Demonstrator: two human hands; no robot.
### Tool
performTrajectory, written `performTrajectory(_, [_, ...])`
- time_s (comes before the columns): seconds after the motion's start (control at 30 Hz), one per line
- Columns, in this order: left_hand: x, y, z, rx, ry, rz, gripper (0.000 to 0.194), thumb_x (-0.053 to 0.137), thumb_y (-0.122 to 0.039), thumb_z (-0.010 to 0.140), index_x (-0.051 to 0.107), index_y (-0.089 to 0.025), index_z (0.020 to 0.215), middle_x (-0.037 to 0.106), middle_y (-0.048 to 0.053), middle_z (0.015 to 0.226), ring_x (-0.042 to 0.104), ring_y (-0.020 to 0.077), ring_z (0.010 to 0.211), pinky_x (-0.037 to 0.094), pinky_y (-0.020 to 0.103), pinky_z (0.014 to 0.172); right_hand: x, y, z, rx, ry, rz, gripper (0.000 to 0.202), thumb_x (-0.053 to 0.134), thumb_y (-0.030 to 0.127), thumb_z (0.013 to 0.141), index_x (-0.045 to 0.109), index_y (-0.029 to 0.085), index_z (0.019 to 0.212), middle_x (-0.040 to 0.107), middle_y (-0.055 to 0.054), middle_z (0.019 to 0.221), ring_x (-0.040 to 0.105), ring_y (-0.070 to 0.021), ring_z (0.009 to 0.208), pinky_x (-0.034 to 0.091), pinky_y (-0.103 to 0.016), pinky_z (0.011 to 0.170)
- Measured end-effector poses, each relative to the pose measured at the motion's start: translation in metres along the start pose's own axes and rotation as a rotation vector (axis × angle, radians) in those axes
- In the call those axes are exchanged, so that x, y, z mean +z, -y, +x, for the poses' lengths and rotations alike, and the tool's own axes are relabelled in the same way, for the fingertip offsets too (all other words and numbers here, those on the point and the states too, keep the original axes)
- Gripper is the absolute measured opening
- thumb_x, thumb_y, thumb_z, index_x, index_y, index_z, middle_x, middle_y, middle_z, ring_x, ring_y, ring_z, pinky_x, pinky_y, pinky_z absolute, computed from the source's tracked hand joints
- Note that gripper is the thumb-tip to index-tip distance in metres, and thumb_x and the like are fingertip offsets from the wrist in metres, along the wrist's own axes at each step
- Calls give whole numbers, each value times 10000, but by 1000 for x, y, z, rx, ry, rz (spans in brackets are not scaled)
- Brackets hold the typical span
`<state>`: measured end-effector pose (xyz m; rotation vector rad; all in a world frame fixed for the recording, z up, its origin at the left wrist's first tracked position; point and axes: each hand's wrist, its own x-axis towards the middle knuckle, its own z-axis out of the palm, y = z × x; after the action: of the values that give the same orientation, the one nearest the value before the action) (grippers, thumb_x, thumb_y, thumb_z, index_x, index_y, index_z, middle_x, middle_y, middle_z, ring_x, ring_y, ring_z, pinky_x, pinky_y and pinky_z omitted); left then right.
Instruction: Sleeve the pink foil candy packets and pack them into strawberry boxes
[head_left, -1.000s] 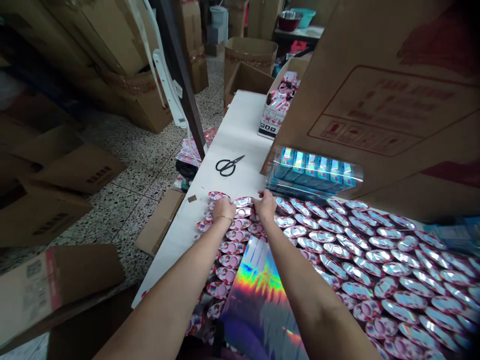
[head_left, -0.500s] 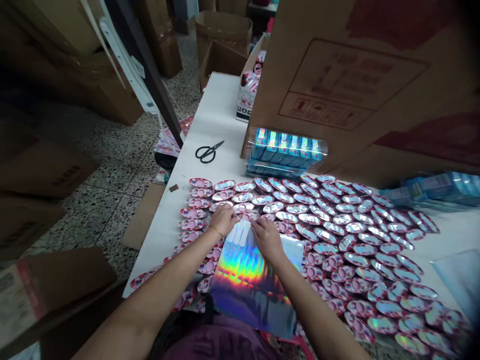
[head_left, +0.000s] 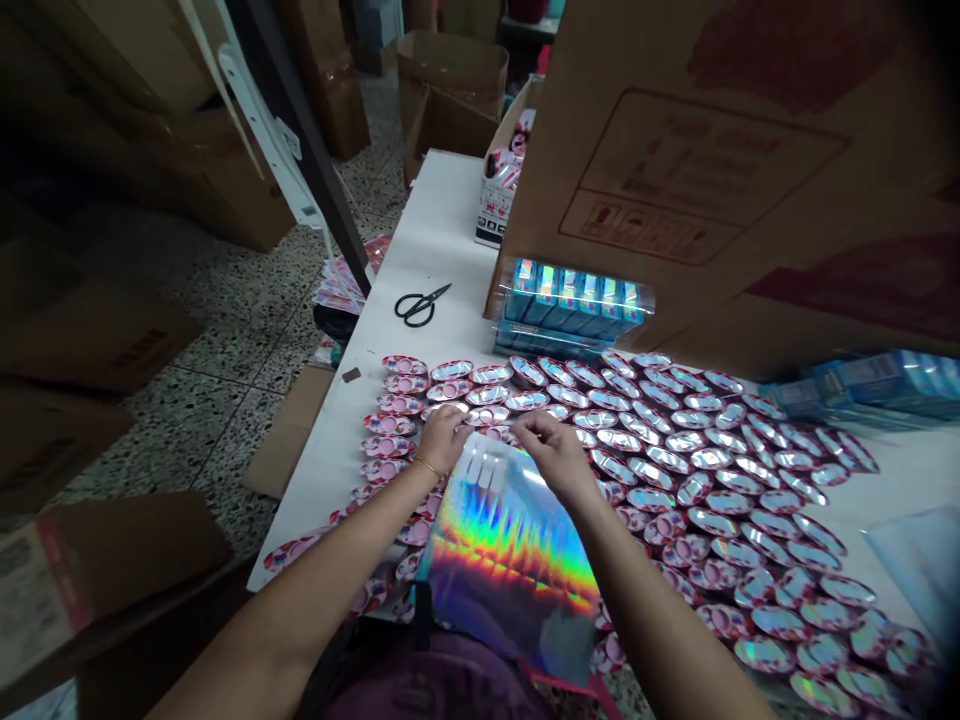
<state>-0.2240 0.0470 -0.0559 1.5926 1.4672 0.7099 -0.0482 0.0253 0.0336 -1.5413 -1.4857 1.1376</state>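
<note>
A shiny rainbow-reflecting sheet [head_left: 517, 560] lies over the near part of the table, with several pale strips near its top edge. At its top left corner is my left hand [head_left: 442, 442], fingers curled together; whatever they pinch is too small to make out. My right hand [head_left: 559, 455] is held above the sheet's top right, thumb and fingers pinched; I cannot make out what is between them. Rows of oval red-and-pink packs [head_left: 626, 440] with glossy tops surround the sheet, and some sit just beyond my fingertips.
Black scissors [head_left: 421, 305] lie on the white table [head_left: 442, 220] at the far left. Blue boxes in clear plastic [head_left: 570, 300] stand before a large carton [head_left: 675, 150]. More blue packs [head_left: 870, 380] are at the right. An open box [head_left: 491, 200] stands behind; cartons [head_left: 127, 570] crowd the left floor.
My right hand has drawn away from the pale strips, up and to the right. My left hand has shifted slightly left of them. The rainbow glare across the sheet has spread.
</note>
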Motion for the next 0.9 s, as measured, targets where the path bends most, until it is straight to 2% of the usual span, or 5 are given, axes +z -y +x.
performTrajectory(0.17, [-26, -8, -8, -377, 65, -715, 493, 456, -553, 767, 634, -117, 911, 640, 71, 793, 561, 130, 664, 405, 231, 564, 28, -7, 27, 298, -22, 368, 249, 633, 419, 645, 604, 172, 645, 537, 33, 519, 441, -98, 474, 330, -236, 497])
performTrajectory(0.3, [-46, -2, -9, -403, 6, -779, 389, 693, -456, 597, 631, -117, 778, 595, -1, 628, 488, 69, 545, 361, 183, 513, 56, -10, 37, 379, -36, 516, 255, 685, 402, 580, 623, 164, 646, 550, 29, 523, 450, -90, 470, 312, -224, 482])
performTrajectory(0.53, [-92, 28, 7, -450, -109, -843, 344, 732, -350, 547, 605, -108, 757, 612, 3, 646, 515, 67, 537, 355, 170, 477, 115, -13, 70, 366, -52, 565, 246, 683, 373, 560, 638, 160, 674, 584, 21, 579, 472, -99, 507, 362, -239, 535])
performTrajectory(0.7, [-124, 49, 46, -397, -274, -526, 189, 659, -222, 611, 618, -108, 757, 630, 15, 659, 560, 100, 603, 437, 221, 602, 160, -17, 106, 178, -241, 200, 214, 570, 361, 663, 649, 166, 701, 603, -24, 671, 515, -162, 667, 392, -288, 653])
performTrajectory(0.9, [-131, 65, 81, -285, -345, 145, 197, 595, -193, 686, 623, -154, 877, 623, 12, 695, 572, 141, 695, 433, 257, 692, 184, -17, 124, 51, -428, -316, 222, 490, 322, 745, 664, 200, 681, 575, -90, 846, 450, -240, 871, 315, -385, 774])
